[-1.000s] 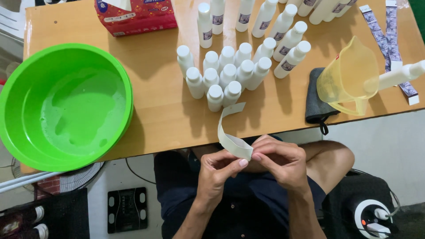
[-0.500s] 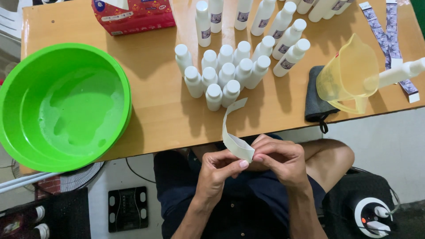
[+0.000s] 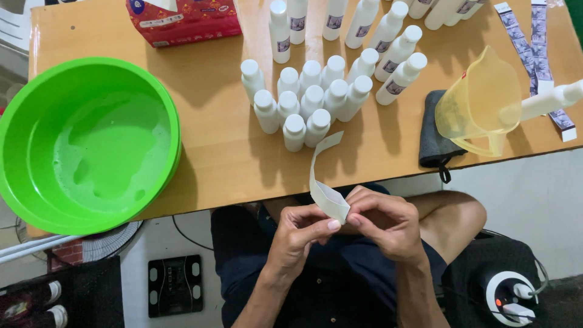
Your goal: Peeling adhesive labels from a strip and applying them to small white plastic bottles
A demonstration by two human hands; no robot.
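My left hand [image 3: 299, 234] and my right hand [image 3: 384, 222] meet below the table's front edge, over my lap. Both pinch the lower end of a curled white paper strip [image 3: 323, 176], which arcs up toward the table. Just beyond its free end stands a tight cluster of small white capped bottles [image 3: 306, 103] with no labels. Behind them several labelled white bottles [image 3: 388, 48] stand and lean in rows.
A large green basin [image 3: 91, 143] holding foamy water fills the table's left side. A red tissue box [image 3: 182, 21] sits at the back. A translucent yellow jug [image 3: 480, 103], a dark cloth [image 3: 432, 143], a lying white bottle [image 3: 549, 102] and label strips [image 3: 534, 54] lie at right.
The strip's free end has swung slightly right and risen as my fingers work its lower end. My hands have stayed in place.
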